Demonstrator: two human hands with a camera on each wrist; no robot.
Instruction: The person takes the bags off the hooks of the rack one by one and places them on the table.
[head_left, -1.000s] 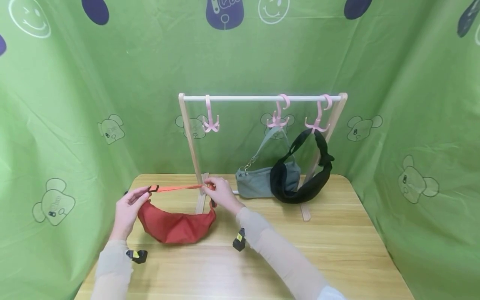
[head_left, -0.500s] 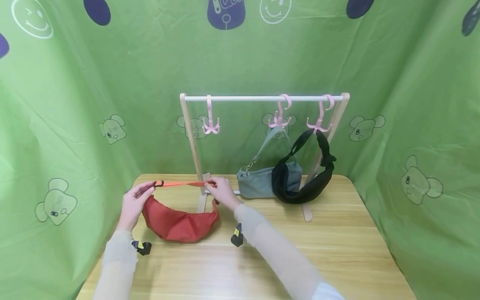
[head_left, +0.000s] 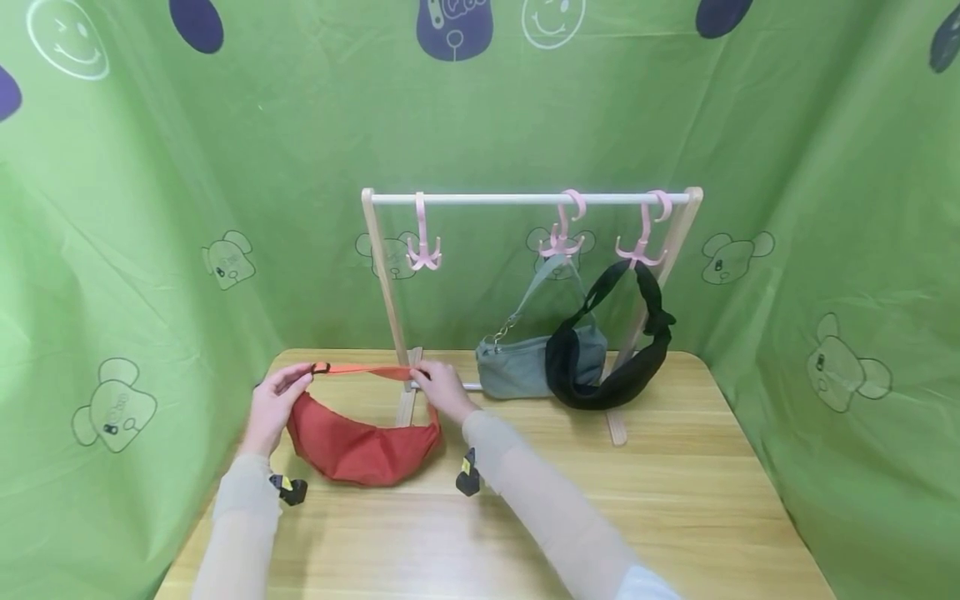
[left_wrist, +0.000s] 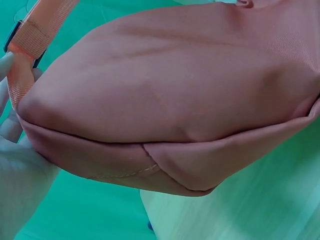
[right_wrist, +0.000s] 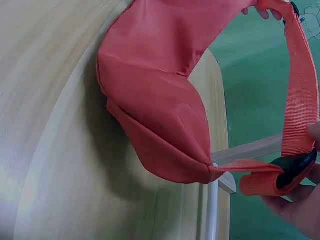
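Observation:
A red bag [head_left: 360, 446] hangs from its orange strap [head_left: 367, 369], which is stretched between both hands above the table's left part. The left hand [head_left: 272, 408] pinches the strap's left end beside a black buckle [head_left: 321, 367]. At the other end, the right hand [head_left: 444, 390] grips the strap near the rack's left foot. In the left wrist view the bag [left_wrist: 150, 90] fills most of the picture, with the left hand [left_wrist: 20, 170] at its edge. The right wrist view shows the right hand's fingers [right_wrist: 300, 200] around a black buckle [right_wrist: 295, 167] on the strap.
A rack with a white bar [head_left: 487, 199] stands at the table's back. Pink hooks hang on it; the left one [head_left: 423, 250] bears nothing. A grey-blue bag [head_left: 513, 369] and a black bag [head_left: 611, 387] hang at the right. Green cloth [head_left: 480, 108] surrounds the table [head_left: 600, 517].
The left hand has moved right and slightly up, carrying the bag's left end. The strap is raised a little. The right hand has shifted slightly and still holds its end.

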